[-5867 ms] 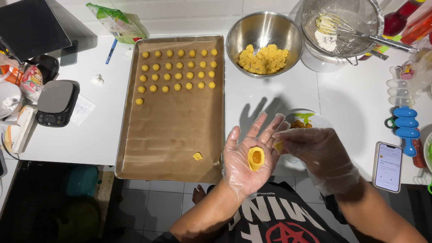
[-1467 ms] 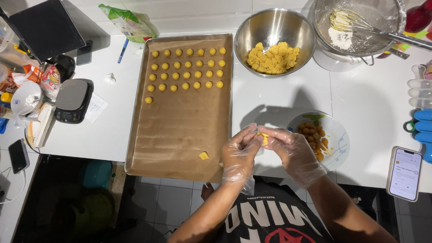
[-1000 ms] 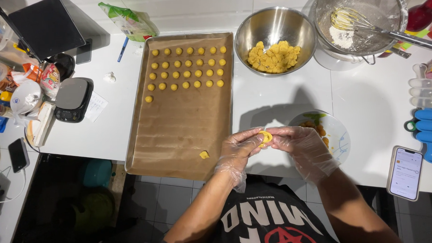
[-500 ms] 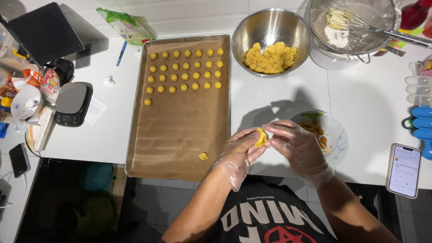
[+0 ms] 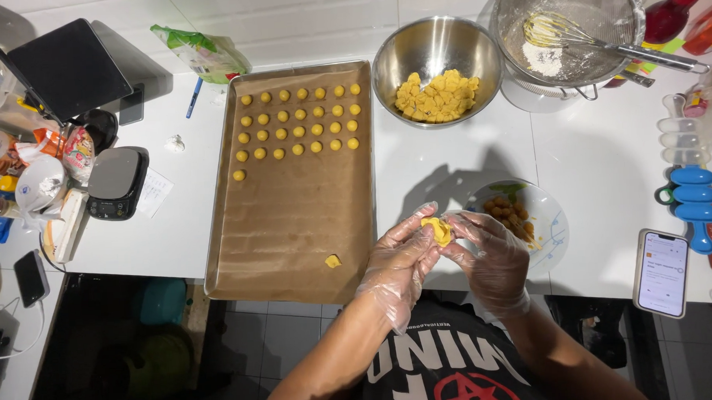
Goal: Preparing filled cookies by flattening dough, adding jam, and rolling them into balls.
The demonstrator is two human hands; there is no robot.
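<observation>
My left hand (image 5: 396,263) and right hand (image 5: 488,250), both in clear gloves, close their grip on one yellow dough piece (image 5: 437,229) just above the white worktop (image 5: 434,170) edge, fingers curled inward. Beside them a plate (image 5: 554,228) holds brown filling balls. The lined tray (image 5: 293,218) carries twenty-six dough balls (image 5: 298,119) and one loose scrap (image 5: 333,261). A green-and-white packet (image 5: 201,52) lies beyond the tray.

White counter (image 5: 449,165), tiled wall (image 5: 302,20), grey floor tiles (image 5: 290,344).

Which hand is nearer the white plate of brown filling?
Right. The right hand overlaps the white plate's near-left rim; the left hand is farther left, between plate and baking tray. Both pinch the yellow dough piece.
</observation>
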